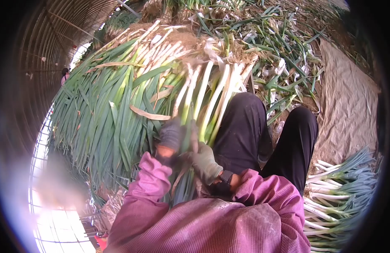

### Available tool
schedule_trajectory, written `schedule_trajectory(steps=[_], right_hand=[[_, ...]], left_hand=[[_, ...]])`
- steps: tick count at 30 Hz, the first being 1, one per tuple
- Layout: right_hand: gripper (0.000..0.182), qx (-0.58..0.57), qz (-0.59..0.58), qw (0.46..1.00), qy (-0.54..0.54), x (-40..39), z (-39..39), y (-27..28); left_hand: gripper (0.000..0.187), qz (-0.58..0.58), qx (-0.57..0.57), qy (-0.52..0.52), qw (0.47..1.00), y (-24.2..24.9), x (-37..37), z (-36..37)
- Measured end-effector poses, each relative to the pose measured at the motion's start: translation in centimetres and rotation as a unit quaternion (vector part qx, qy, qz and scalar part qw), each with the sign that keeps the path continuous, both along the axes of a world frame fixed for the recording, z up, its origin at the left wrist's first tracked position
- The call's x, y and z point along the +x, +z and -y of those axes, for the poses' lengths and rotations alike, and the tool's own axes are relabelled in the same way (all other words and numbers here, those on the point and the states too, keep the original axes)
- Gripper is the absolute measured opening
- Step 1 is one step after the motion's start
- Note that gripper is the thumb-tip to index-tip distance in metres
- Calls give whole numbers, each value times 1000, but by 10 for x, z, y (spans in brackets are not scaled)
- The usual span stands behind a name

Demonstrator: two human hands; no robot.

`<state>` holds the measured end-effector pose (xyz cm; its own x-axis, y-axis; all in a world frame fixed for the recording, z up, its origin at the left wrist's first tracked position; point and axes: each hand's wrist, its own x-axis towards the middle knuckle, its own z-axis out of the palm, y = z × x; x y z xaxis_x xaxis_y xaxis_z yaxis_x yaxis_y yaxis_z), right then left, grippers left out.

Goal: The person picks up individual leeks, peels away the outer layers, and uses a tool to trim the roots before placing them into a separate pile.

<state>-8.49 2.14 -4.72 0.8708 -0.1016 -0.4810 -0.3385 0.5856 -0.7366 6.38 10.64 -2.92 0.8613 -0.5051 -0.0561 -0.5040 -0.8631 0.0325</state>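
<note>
A large heap of green onions (pixel 106 114) lies in front and to the left, white stalks and roots pointing up and away, leaves toward me. My left hand (pixel 170 137), in a dark glove, is smeared by motion at the leaves in the middle; its fingers are not clear. My right hand (pixel 205 162), in a grey-green glove, is closed around the green part of several onion stalks (pixel 209 97) just left of my knee. Their white ends stick out beyond it, and their leaves hang down between my forearms.
Cleaned green onions (pixel 330 202) lie stacked at the lower right. A brown cloth (pixel 346 101) is spread on the right. Loose leaf scraps (pixel 287 55) cover the ground beyond my knees. Another person (pixel 65 76) is far off at the left, by the curved tunnel wall (pixel 43 55).
</note>
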Motion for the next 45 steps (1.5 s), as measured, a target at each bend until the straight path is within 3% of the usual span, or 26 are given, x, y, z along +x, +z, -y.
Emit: schedule_trajectory(steps=[3, 6, 7, 10, 11, 14, 17, 19, 21, 23, 26, 29, 31, 33, 35, 40, 45], right_hand=[[37, 35, 2, 999, 15, 3, 1, 0], [38, 48, -1, 999, 22, 2, 1, 6], [38, 37, -9, 999, 30, 3, 4, 9], [37, 34, -21, 998, 41, 4, 9, 18], [37, 38, -24, 998, 43, 4, 10, 21], [36, 18, -32, 999, 32, 2, 13, 32], [37, 1, -19, 1000, 21, 7, 7, 17], [38, 14, -11, 1000, 15, 9, 1, 5], [38, 5, -12, 999, 37, 9, 1, 5], [39, -26, -22, 995, 91, 5, 3, 14], [39, -9, -16, 998, 55, 5, 2, 15], [40, 84, -1, 996, 5, 4, 5, 19], [41, 21, -10, 998, 61, 5, 5, 18], [41, -10, -13, 997, 74, 6, 5, 17], [42, -5, -10, 999, 47, 7, 4, 19], [43, 10, -35, 998, 47, 4, 6, 22], [44, -2, -32, 994, 106, 1, 25, 29]], left_hand=[[30, -10, -25, -41, 999, -1, -20, -31], [28, -42, 4, 2, 999, 1, -38, -47], [18, 61, -73, -118, 988, -24, -36, -73], [21, -6, -79, -90, 993, 4, -74, -75], [36, -46, -84, -64, 993, 7, -84, -80], [35, -25, -89, -73, 993, 2, -105, -93], [27, -86, -161, -34, 983, 12, -113, -93], [24, -260, -339, 67, 902, 13, -115, -92], [22, -364, -401, 147, 828, 7, -109, -99], [20, -409, -364, 211, 810, -17, -92, -127], [19, -429, -442, 159, 771, -48, -80, -150], [23, -499, -516, 223, 660, -12, -91, -123], [29, -455, -475, 175, 732, -63, -74, -166], [36, -471, -501, 171, 706, -72, -72, -171], [42, -534, -586, 209, 573, -72, -77, -171], [47, -520, -587, 213, 582, -85, -75, -176], [42, -527, -576, 203, 590, -48, -88, -149]])
